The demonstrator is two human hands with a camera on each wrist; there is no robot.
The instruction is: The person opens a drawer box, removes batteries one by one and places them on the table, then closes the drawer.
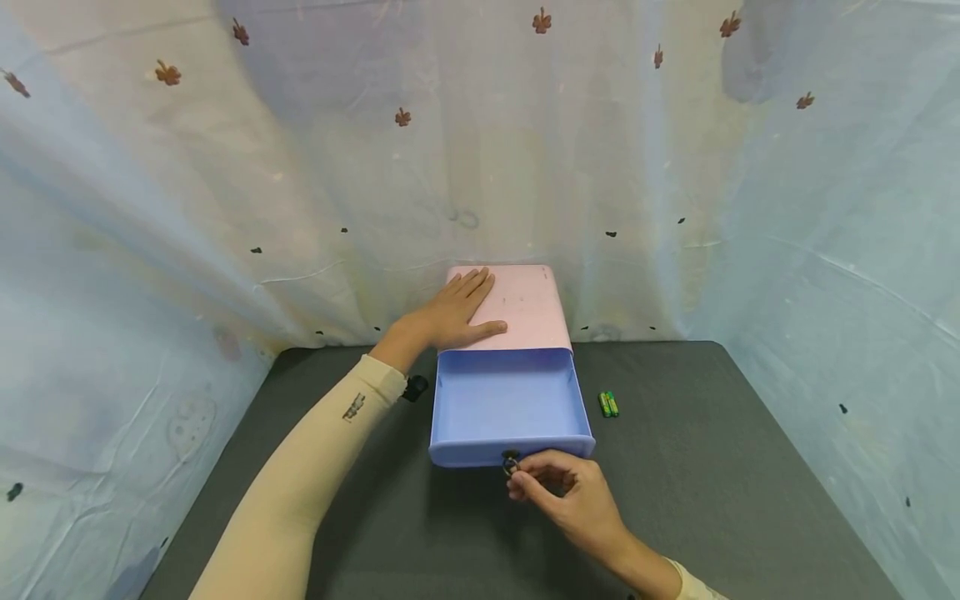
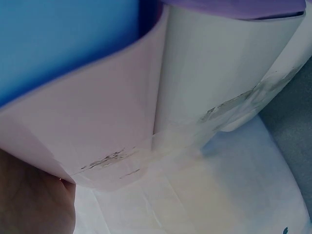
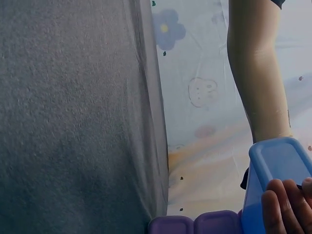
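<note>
My left hand [image 1: 459,312] lies with fingers spread on the pink top of a small drawer cabinet [image 1: 528,304]. From under that top a light-blue drawer [image 1: 506,396] sticks far out toward me, its inner floor showing. At the middle of the drawer's front, my right hand [image 1: 566,496] pinches a small ring pull [image 1: 511,463] between thumb and fingers. The right wrist view has the blue drawer front [image 3: 280,153] with the curled right fingers before it; the ring is mostly hidden there. In the left wrist view, the cabinet's pink side wall [image 2: 97,112] is close beside the left hand [image 2: 36,195].
Two green batteries [image 1: 608,404] lie side by side on the dark grey table [image 1: 675,467], right of the drawer. Purple drawer fronts [image 3: 170,225] and a whitish casing [image 2: 214,63] adjoin the pink one. A patterned pale curtain [image 1: 480,167] hangs behind the table.
</note>
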